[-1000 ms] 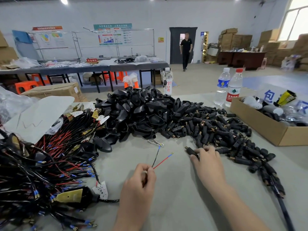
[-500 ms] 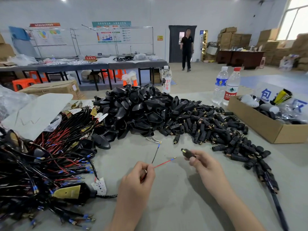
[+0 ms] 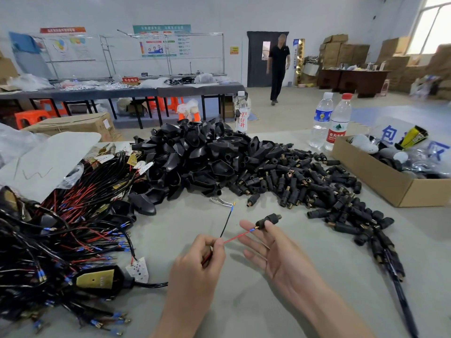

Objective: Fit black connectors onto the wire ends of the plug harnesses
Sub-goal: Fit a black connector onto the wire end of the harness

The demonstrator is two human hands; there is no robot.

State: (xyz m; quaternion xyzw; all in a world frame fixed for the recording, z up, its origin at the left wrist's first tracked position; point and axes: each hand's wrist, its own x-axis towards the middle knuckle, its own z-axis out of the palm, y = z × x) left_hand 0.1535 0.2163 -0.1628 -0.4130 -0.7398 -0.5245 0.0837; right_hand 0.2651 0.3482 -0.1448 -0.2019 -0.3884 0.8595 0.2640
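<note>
Grey table (image 3: 268, 303) is lying under a heap of plug harnesses (image 3: 61, 235) at the left and a pile of loose connectors (image 3: 317, 186) beyond, so most of the job is looking undone. The left hand (image 3: 195, 272), fingers curled, is pinching the red wire (image 3: 238, 237) and black wire (image 3: 225, 224), while the right hand (image 3: 280, 254), fingers mostly spread, is pinching one connector (image 3: 267, 220) at the red wire's tip, apparently just starting on.

The harnesses (image 3: 61, 240) lie heaped on the left of the bench (image 3: 256, 313). The covers (image 3: 195, 154) are piled at centre rear, the connectors (image 3: 317, 186) spread to their right. A carton (image 3: 380, 181) sits at far right, two bottles (image 3: 338, 128) behind it. At the near edge, the left hand (image 3: 195, 272) holds a wire (image 3: 234, 237) whose end meets one connector (image 3: 267, 220) in the right hand (image 3: 280, 252).
</note>
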